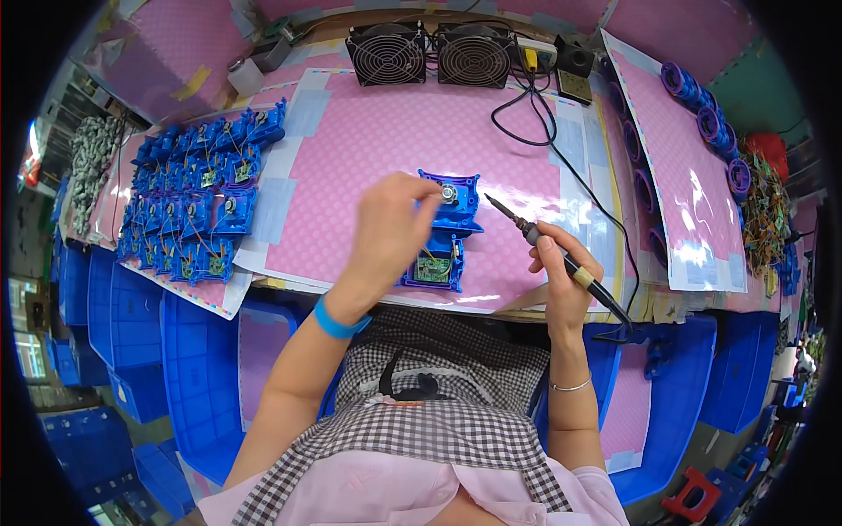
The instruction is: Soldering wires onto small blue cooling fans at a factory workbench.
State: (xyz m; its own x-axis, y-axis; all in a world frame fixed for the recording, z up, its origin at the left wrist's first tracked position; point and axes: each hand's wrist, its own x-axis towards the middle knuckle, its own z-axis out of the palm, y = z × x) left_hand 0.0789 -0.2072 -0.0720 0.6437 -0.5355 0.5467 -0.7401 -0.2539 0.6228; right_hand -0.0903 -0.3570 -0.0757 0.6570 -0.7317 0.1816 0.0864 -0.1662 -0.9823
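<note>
Two joined blue plastic housing halves lie in front of me on the pink covered table [351,114]. The upper half [469,210] has a round metal speaker [449,195] in it, and the lower half [457,273] holds a green circuit board [431,268] with wires. My left hand [390,230] is over their left side, its fingertips pinched beside the speaker; whatever they grip is too small to make out. In my right hand [566,272] is a soldering iron [531,234], held like a pen. Its tip points up and left, just right of the upper half, apart from it.
Rows of similar blue housings [189,210] stand at the left. Two black fans [388,57] sit at the back, near a soldering iron stand [574,74]. The iron's black cable [589,188] crosses the right side. A tilted pink panel [680,175] and blue bins [202,386] flank me.
</note>
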